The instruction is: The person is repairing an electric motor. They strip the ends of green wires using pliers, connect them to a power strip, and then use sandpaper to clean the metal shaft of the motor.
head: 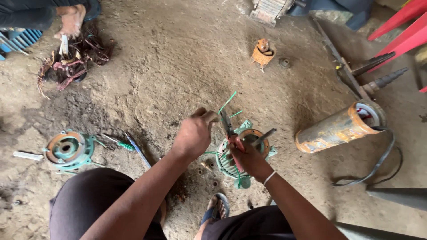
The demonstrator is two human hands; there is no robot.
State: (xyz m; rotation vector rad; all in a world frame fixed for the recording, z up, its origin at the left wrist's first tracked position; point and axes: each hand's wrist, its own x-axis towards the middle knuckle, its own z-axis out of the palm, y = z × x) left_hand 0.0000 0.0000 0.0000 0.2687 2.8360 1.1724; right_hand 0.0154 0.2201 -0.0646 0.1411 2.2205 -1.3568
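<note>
A small green electric motor body [235, 164] stands on the dirt floor between my knees. My left hand [193, 133] is closed around thin green wires [227, 103] that stick up from it. My right hand [249, 158] grips red-handled pliers [229, 129], whose jaws point up at those wires beside my left fingers. A grey metal rod [265, 136] pokes out past my right hand.
A green motor end cover [66, 149] lies at the left, with a green-handled screwdriver [119, 143] and a blue tool [138, 150] nearby. A rusty orange cylinder [338, 126] with a black cable lies at the right. Another person's hand [71, 20] rests over tangled copper wire [73, 60].
</note>
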